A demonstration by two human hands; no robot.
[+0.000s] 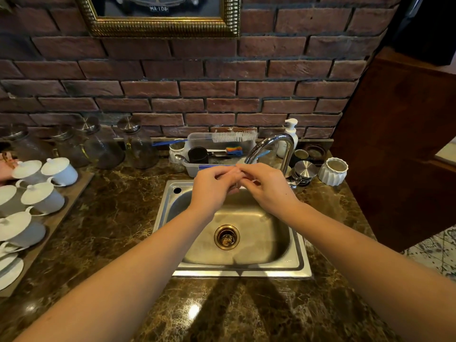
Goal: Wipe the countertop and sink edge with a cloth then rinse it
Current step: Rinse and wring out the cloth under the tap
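Observation:
My left hand (212,188) and my right hand (269,186) meet over the back of the steel sink (299,255), right under the spout of the chrome faucet (269,144). Their fingers are curled and touch each other. No cloth shows in either hand or anywhere else. I cannot tell whether water is running. The sink basin holds nothing, and its brass drain (226,236) sits in the middle. Dark brown marble countertop (118,213) surrounds the sink.
A clear plastic caddy (195,169) with brushes stands behind the sink, beside a soap pump bottle (291,134). Glass jars (138,146) line the brick wall. White lidded cups (44,196) fill a board at the left. A white ribbed pot (333,171) and metal lids sit at the right.

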